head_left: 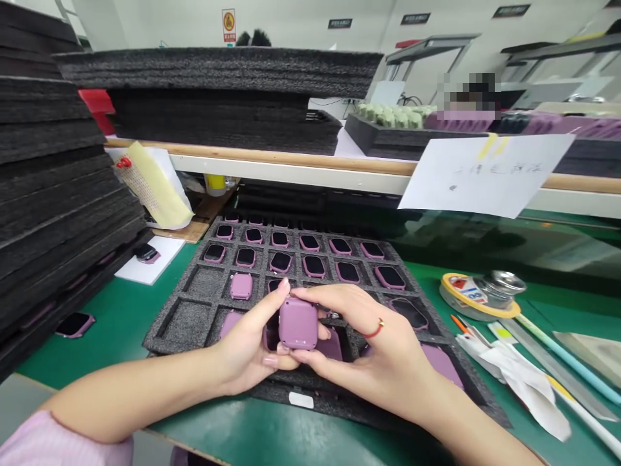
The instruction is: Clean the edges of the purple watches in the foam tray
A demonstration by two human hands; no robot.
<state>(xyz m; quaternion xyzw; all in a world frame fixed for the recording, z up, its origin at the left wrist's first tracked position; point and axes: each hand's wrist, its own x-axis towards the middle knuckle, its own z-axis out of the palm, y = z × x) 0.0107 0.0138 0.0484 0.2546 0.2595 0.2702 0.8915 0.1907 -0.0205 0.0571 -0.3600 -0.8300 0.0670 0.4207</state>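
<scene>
A purple smartwatch case [298,323] is held between my two hands over a black foam tray [189,323], its plain back facing me. My left hand [252,336] is closed on its left side, with the thumb at the upper corner. My right hand [373,336] grips the right side, fingers at the top edge and thumb along the bottom. In the tray's pockets sit several purple watch cases with dark screens up, such as the watch [314,266] behind my hands. Another case [241,285] lies back side up. The cases under my hands are partly hidden.
Tall stacks of black foam trays [63,194] rise at left and on the shelf [291,162]. A watch [76,324] lies on the green table at left. Right of the tray are a glass bottle in a tape roll [480,294], a crumpled white wipe [519,375] and a metal ruler.
</scene>
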